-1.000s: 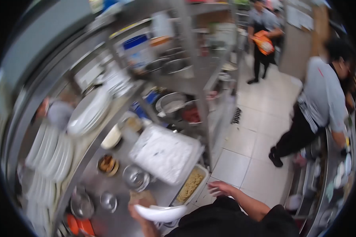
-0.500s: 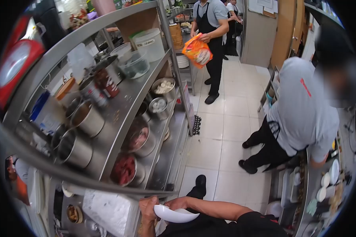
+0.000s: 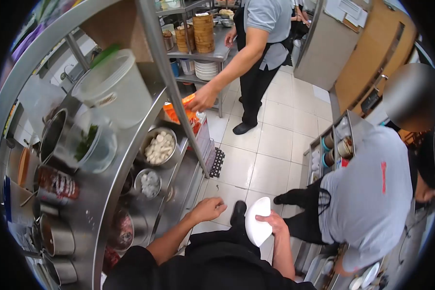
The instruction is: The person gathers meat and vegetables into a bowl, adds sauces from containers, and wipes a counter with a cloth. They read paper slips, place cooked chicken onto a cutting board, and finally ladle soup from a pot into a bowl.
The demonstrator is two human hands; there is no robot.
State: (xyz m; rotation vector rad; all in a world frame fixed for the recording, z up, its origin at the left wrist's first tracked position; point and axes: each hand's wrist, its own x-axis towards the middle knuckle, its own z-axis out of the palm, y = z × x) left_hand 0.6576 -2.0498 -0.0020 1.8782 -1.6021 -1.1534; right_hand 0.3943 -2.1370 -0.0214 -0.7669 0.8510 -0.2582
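A white bowl (image 3: 257, 227), tilted on its side, is gripped by its rim in my right hand (image 3: 274, 222), thumb over the edge, in front of my body. My left hand (image 3: 207, 210) hangs beside the steel shelf with loosely bent fingers and holds nothing. Nearest to it on the lower shelf are a metal pot of pale round pieces (image 3: 160, 147), a smaller pot of whitish translucent pieces (image 3: 148, 183) and a pot of pinkish raw pieces (image 3: 125, 229).
Ahead, a co-worker's hand (image 3: 204, 98) holds an orange bag (image 3: 174, 113) behind the shelf post (image 3: 171, 87). Another co-worker in a grey shirt (image 3: 367, 193) stands close on my right, at a counter. Tiled floor (image 3: 270, 145) runs between. Bamboo steamers (image 3: 203, 34) stand further back.
My left hand has let go of the white bowl, and my right hand has carried it to the right. My view has moved forward. The co-worker's orange bag is now by the shelf.
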